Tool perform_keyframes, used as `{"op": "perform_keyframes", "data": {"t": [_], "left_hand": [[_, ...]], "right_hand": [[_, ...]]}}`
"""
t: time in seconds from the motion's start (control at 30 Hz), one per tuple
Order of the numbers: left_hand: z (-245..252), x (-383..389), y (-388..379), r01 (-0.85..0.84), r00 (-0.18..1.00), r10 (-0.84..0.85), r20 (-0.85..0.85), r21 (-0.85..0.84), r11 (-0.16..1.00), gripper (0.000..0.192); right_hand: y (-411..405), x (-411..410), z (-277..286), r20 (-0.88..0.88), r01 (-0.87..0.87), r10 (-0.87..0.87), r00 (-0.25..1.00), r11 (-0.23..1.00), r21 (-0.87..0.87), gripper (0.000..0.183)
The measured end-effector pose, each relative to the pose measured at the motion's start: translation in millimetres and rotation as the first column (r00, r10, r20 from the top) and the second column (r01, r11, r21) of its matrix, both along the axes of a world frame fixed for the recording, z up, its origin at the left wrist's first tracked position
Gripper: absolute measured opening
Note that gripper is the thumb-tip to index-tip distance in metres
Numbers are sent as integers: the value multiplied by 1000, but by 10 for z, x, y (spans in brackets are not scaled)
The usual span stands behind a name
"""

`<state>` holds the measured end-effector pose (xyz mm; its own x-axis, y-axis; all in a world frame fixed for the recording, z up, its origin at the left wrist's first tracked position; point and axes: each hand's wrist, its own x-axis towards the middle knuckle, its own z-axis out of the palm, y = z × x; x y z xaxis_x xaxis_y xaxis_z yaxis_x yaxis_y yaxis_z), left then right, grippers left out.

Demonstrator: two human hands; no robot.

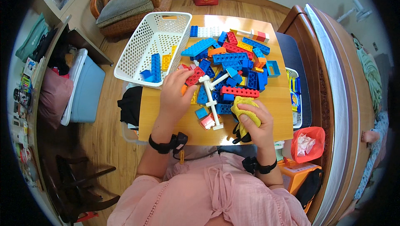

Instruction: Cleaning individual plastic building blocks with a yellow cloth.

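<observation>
My right hand (258, 125) grips a crumpled yellow cloth (247, 110) at the near right of the brick pile. Black straps or cords dangle below the cloth. My left hand (175, 91) hovers by the near right corner of a white perforated plastic basket (132, 60), thumb and fingers apart. Close to its fingertips sits a red toy building brick (195, 75), and I cannot tell whether they touch. Between the hands lies a white rod-like toy piece (211, 102). Inside the basket are a long blue brick (156, 67) and a yellow brick (166, 62).
Loose bricks, including a long red one (240, 92), cover much of the wooden table (153, 116). A red-lined waste bin (307, 144) stands off the right edge, below a white basket of packets (294, 96). A rattan armchair (128, 5) is beyond the table.
</observation>
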<state>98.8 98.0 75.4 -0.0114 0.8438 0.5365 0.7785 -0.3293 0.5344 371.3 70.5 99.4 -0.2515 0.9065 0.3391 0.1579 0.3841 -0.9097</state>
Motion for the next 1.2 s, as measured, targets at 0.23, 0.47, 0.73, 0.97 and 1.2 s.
{"op": "perform_keyframes", "data": {"t": [0.23, 0.47, 0.73, 0.97, 1.2], "left_hand": [[-203, 102, 166, -59, 997, 54, -56, -91, 994, 52], [4, 132, 6, -83, 986, 109, 128, -193, 978, 52], [191, 335, -296, 629, 339, -77, 938, -165, 760, 60], [212, 505, -388, 747, 96, -91, 991, -11, 665, 58], [126, 536, -358, 654, 134, -100, 986, -12, 756, 56]], "right_hand": [[-20, -10, -49, 29, -9, 9, 1000, 1000, 16, 25], [2, 11, -60, 63, 14, -16, 998, 999, 35, 28], [21, -348, 154, 136, -45, 9, 991, 962, 268, 41], [145, -378, 167, 54, 150, -181, 982, 920, 362, 44], [30, -407, 146, 116, -1, -43, 992, 934, 358, 44]]}}
